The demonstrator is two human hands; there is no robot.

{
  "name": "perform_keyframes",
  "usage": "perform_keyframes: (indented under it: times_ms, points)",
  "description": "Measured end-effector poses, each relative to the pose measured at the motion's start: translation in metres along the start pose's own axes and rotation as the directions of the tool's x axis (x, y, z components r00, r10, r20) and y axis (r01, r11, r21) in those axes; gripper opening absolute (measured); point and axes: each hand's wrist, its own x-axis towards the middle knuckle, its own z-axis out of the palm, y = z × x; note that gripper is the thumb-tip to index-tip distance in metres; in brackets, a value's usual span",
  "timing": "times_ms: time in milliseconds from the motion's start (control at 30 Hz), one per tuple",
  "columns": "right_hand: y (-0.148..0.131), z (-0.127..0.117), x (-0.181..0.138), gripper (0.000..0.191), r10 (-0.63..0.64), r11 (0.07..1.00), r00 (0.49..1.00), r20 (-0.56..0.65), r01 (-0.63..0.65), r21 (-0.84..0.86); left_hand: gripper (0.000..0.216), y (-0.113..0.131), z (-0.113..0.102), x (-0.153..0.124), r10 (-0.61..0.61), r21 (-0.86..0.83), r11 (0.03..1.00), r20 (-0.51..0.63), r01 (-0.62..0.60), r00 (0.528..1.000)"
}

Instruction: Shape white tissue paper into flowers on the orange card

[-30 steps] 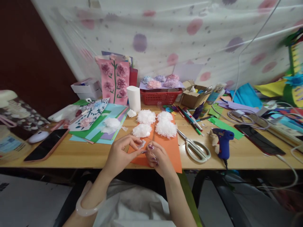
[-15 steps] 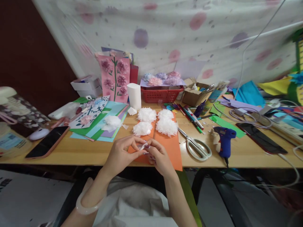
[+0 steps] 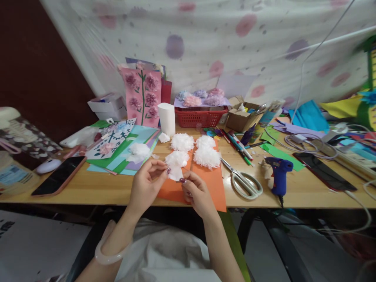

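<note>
Between my two hands a small piece of white tissue paper (image 3: 175,173) is stretched out. My left hand (image 3: 147,184) pinches its left edge between thumb and fingers. At its lower right corner, my right hand (image 3: 197,193) is closed in a pinch on the same piece. Below and behind them lies an orange sheet of card (image 3: 208,184). Several fluffy white tissue-paper flowers (image 3: 207,157) sit on its upper part, one just beyond the held piece. A looser heap of white tissue (image 3: 138,152) rests on coloured papers to the left.
Right of the card lie scissors (image 3: 246,185), markers (image 3: 239,147) and a blue glue gun (image 3: 277,176). A white tissue roll (image 3: 167,119) and a red basket (image 3: 201,118) stand behind. Phones (image 3: 60,177) lie at both sides; a power strip (image 3: 349,158) is far right.
The white tissue piece, bunched between my fingertips before, is now spread flat. My left hand has shifted slightly left and up, away from my right hand.
</note>
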Motion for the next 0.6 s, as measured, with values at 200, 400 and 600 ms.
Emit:
perform_keyframes:
  times_ms: [200, 400, 600]
  points:
    - [0.0016, 0.0001, 0.0005, 0.016, -0.006, 1.000, 1.000, -0.012, 0.006, -0.001, 0.020, 0.0001, -0.0021, 0.0016, -0.018, -0.016, 1.000, -0.053, 0.018, 0.998]
    - [0.0021, 0.0000, 0.0010, 0.016, -0.026, 0.998, 1.000, -0.015, 0.025, -0.049, 0.018, 0.0018, 0.0026, 0.0015, 0.001, -0.041, 0.999, -0.094, -0.005, 0.996]
    - [0.0036, 0.0000, 0.0013, 0.017, -0.037, 0.997, 0.999, -0.023, 0.036, -0.066, 0.016, -0.0054, 0.0001, 0.0056, -0.043, -0.041, 0.998, -0.131, 0.038, 0.990]
